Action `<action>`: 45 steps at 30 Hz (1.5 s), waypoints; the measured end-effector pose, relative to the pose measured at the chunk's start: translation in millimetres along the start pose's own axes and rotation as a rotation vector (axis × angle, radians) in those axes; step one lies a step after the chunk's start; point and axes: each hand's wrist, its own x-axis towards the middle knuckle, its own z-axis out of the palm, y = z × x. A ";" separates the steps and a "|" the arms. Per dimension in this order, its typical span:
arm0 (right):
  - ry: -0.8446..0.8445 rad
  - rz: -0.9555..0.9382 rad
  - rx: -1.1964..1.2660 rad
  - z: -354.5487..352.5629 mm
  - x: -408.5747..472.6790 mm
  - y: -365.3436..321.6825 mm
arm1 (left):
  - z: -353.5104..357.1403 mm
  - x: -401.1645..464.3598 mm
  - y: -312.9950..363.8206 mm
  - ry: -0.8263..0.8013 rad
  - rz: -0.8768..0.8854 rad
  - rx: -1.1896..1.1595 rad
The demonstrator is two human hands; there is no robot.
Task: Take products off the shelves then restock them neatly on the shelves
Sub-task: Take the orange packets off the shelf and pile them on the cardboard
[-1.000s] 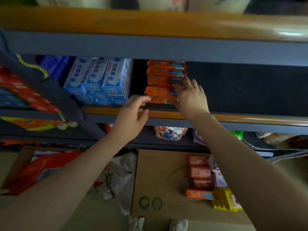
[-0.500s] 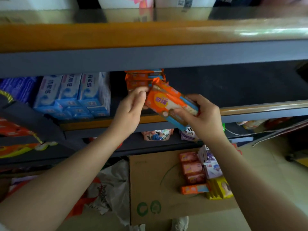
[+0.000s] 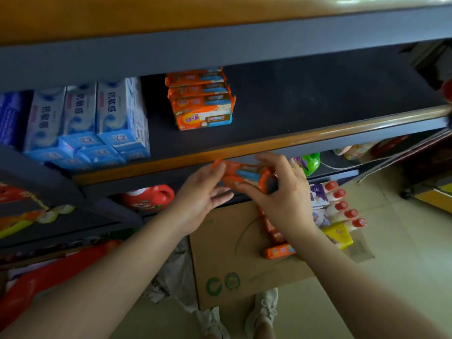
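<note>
A dark shelf (image 3: pixel 318 94) with a glossy wood-toned front edge spans the frame. Below it at centre lies a flat brown cardboard box (image 3: pixel 220 253). On the shelf, upper centre, sits a stack (image 3: pixel 201 99) of crinkly orange packs. At centre, the right hand (image 3: pixel 281 194) grips 1 orange-and-blue pack (image 3: pixel 244 176), its fingers curled round it; the left hand (image 3: pixel 203 199) touches its left end, fingers relaxed.

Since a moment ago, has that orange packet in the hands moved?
Yes. The orange packet has come down off the shelf stack and is now below the shelf's front edge, held over the cardboard box.
</note>
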 end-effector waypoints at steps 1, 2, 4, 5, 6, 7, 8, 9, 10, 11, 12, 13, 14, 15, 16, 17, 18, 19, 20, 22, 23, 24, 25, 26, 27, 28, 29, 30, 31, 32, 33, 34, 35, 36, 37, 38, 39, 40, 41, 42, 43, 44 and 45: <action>-0.012 0.055 0.031 0.4 -1.9 -5.9 | 2.2 0.4 -4.6 -0.010 -0.033 0.005; -0.049 0.111 0.084 -0.3 -2.8 -10.8 | 4.3 1.6 -9.6 -0.009 -0.055 0.001; -0.155 0.196 0.205 -4.4 -3.6 -13.4 | 6.5 7.0 -19.4 0.016 -0.115 -0.052; -0.204 0.205 0.245 -7.2 -4.1 -11.6 | 6.3 10.0 -22.9 0.026 -0.150 -0.077; -0.254 0.200 0.275 -10.3 -5.1 -8.5 | 5.9 12.3 -25.5 0.028 -0.180 -0.080; -0.306 0.199 0.302 -13.4 -6.3 -5.1 | 6.4 13.6 -27.5 0.022 -0.210 -0.068; -0.362 0.216 0.335 -17.0 -7.6 -2.1 | 7.7 14.9 -29.7 0.015 -0.237 -0.044; -0.416 0.257 0.386 -20.5 -8.8 0.5 | 10.5 15.3 -31.5 0.002 -0.265 -0.014; -0.455 0.324 0.457 -24.0 -9.7 2.8 | 14.2 15.3 -33.8 -0.013 -0.286 0.031; -0.467 0.401 0.536 -27.2 -10.2 5.3 | 17.9 14.8 -36.4 -0.026 -0.305 0.085; -0.450 0.479 0.611 -30.6 -10.2 6.9 | 20.7 14.3 -39.6 -0.035 -0.318 0.135; -0.408 0.549 0.675 -34.6 -9.8 8.2 | 23.1 13.0 -42.5 -0.048 -0.329 0.165; -0.353 0.621 0.731 -39.2 -9.2 9.4 | 25.3 11.3 -45.1 -0.070 -0.336 0.183; -0.298 0.708 0.770 -42.8 -8.7 12.2 | 26.9 9.4 -47.9 -0.092 -0.343 0.199; -0.256 0.814 0.800 -46.3 -7.9 15.4 | 28.6 7.4 -50.2 -0.113 -0.349 0.212; -0.228 0.930 0.823 -48.8 -7.9 20.9 | 30.8 5.4 -51.7 -0.124 -0.358 0.221; -0.206 1.049 0.854 -50.8 -8.0 27.3 | 33.0 4.5 -53.0 -0.126 -0.374 0.218; -0.192 1.158 0.899 -52.7 -8.7 34.0 | 36.3 3.4 -53.4 -0.121 -0.401 0.207; -0.182 1.253 0.950 -54.2 -10.1 40.3 | 39.1 3.3 -54.1 -0.117 -0.439 0.204; -0.193 1.385 1.005 -56.4 -17.2 54.0 | 44.9 2.5 -55.5 -0.124 -0.541 0.221; -0.217 1.426 1.010 -57.2 -22.4 60.8 | 47.6 2.1 -56.9 -0.132 -0.587 0.222; -0.241 1.452 1.012 -57.9 -27.9 67.7 | 50.0 2.4 -59.8 -0.135 -0.619 0.216; -0.266 1.467 1.022 -59.1 -32.8 74.1 | 53.0 1.7 -62.8 -0.131 -0.644 0.216; -0.293 1.482 1.043 -60.6 -37.0 80.5 | 56.3 1.2 -66.7 -0.121 -0.662 0.227; -0.317 1.498 1.074 -63.1 -40.4 86.8 | 61.1 -0.3 -69.8 -0.104 -0.672 0.245; -0.342 1.511 1.108 -66.7 -43.3 92.1 | 64.9 -1.4 -72.9 -0.084 -0.668 0.257; -0.368 1.524 1.130 -71.0 -46.5 97.8 | 70.0 -3.4 -75.8 -0.066 -0.647 0.253; -0.395 1.524 1.146 -74.8 -49.8 104.7 | 73.7 -4.4 -80.6 -0.054 -0.594 0.260; -0.431 1.492 1.158 -78.1 -53.4 110.1 | 77.1 -5.5 -86.1 -0.043 -0.503 0.316; -0.483 1.415 1.148 -79.2 -59.6 117.8 | 78.8 -6.1 -92.9 -0.038 -0.380 0.432; -0.548 1.298 1.071 -79.9 -66.9 125.3 | 80.9 -7.6 -99.9 -0.044 -0.246 0.556; -0.628 1.134 0.906 -79.8 -74.6 134.1 | 81.3 -8.6 -108.8 -0.064 -0.129 0.650; -0.719 0.942 0.703 -78.7 -81.5 143.4 | 82.7 -10.6 -117.5 -0.089 -0.060 0.700; -0.792 0.766 0.505 -76.7 -87.2 152.1 | 82.4 -12.1 -128.0 -0.109 -0.035 0.733; -0.853 0.622 0.337 -73.9 -92.6 159.7 | 81.6 -12.6 -140.2 -0.121 -0.029 0.753; -0.895 0.495 0.208 -69.3 -99.8 167.6 | 81.3 -13.0 -153.2 -0.123 -0.037 0.776; -0.925 0.365 0.076 -62.9 -108.0 174.5 | 80.2 -12.5 -167.0 -0.122 -0.024 0.811; -0.940 0.242 -0.057 -54.9 -117.9 180.1 | 78.2 -11.3 -181.3 -0.117 -0.008 0.874; -0.964 0.147 -0.184 -45.5 -129.5 184.1 | 76.8 -9.6 -195.6 -0.111 -0.002 0.945; -0.990 0.104 -0.275 -34.7 -141.9 189.3 | 75.1 -7.9 -207.9 -0.099 -0.016 1.025; -1.014 0.103 -0.315 -24.1 -154.8 194.2 | 71.8 -5.6 -219.1 -0.081 -0.030 1.091; -1.025 0.099 -0.340 -13.1 -168.9 198.6 | 67.7 -4.7 -227.8 -0.050 -0.048 1.113; -1.022 0.069 -0.373 -3.1 -181.8 202.8 | 62.9 -3.4 -235.8 -0.008 -0.052 1.098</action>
